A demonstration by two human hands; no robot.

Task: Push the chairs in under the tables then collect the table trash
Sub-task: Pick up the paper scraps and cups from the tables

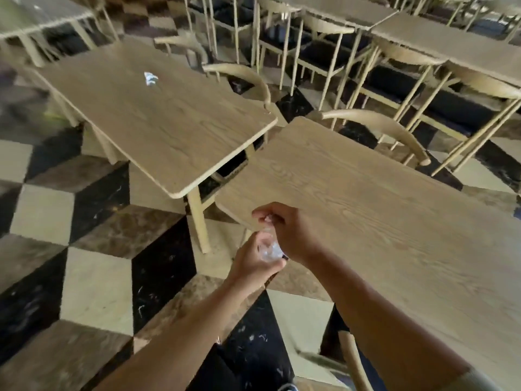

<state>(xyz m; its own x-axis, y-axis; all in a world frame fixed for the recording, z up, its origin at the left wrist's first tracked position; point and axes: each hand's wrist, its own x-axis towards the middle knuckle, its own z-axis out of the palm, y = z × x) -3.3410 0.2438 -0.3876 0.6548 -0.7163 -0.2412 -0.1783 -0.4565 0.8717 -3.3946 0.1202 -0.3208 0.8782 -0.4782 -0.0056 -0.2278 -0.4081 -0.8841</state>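
My left hand (255,263) is cupped around a wad of crumpled clear and white trash (269,251), just off the corner of the near wooden table (394,221). My right hand (287,230) hovers right above it, fingertips pinched on a small bit of the same trash. Another crumpled white scrap (150,78) lies on the farther table (158,122). Chairs with curved wooden backs (383,128) (242,77) stand pushed in along the far sides of both tables.
The floor is a cube-pattern tile in black, brown and cream (93,221). More tables and chairs (423,52) crowd the back and right. Another table (33,18) stands at the top left. A chair back (352,359) shows beneath my right forearm.
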